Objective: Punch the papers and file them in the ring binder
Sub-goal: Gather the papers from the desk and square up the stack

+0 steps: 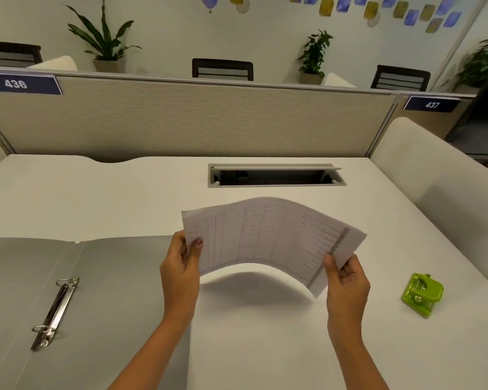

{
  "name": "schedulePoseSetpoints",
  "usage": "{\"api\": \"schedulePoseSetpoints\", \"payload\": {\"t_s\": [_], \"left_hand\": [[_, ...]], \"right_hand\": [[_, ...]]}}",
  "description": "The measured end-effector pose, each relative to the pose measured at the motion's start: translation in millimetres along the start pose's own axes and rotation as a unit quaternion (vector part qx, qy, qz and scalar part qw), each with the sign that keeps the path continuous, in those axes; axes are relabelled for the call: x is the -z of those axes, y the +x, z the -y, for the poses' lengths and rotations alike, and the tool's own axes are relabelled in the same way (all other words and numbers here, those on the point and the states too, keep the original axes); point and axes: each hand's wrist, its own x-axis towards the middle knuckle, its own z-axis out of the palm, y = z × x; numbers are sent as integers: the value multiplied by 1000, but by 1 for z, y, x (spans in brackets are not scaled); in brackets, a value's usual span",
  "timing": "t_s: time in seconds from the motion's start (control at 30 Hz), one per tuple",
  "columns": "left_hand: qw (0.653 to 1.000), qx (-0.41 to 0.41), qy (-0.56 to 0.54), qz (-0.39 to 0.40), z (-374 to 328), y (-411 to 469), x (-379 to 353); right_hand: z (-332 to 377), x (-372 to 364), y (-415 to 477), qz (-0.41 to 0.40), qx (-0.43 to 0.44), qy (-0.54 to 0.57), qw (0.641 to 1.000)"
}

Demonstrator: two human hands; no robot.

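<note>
Matt paper sheets (268, 237); glossy plastic punch (422, 294)

I sit at a white desk (68, 198) with an open cable slot (276, 175) set into its far middle. Behind it stands a beige partition (195, 119) bearing blue number plates, 436 (20, 84) at the left and 437 (431, 104) at the right. Past the partition I see dark mesh chair backs (222, 69), potted plants (107, 38) and a pale wall (181, 26) dotted with blue and yellow notes (392, 8). A cream side screen (434, 170) closes my right.
</note>
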Motion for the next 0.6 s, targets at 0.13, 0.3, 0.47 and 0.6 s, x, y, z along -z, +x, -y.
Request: {"api": "schedulePoseSetpoints", "payload": {"t_s": [0.13,0.3,0.47,0.6], "left_hand": [[1000,15,22,17,11,-1,2],[998,26,51,22,22,-11,5],[997,21,68,14,25,-15,4],[995,24,87,38,31,-15,3]], "right_hand": [[-18,3,-3,20,-36,-25,999],[-28,6,-7,29,-50,-51,997],[-33,6,-7,25,-41,-71,996],[-54,5,-9,33,-61,-129,989]]}}
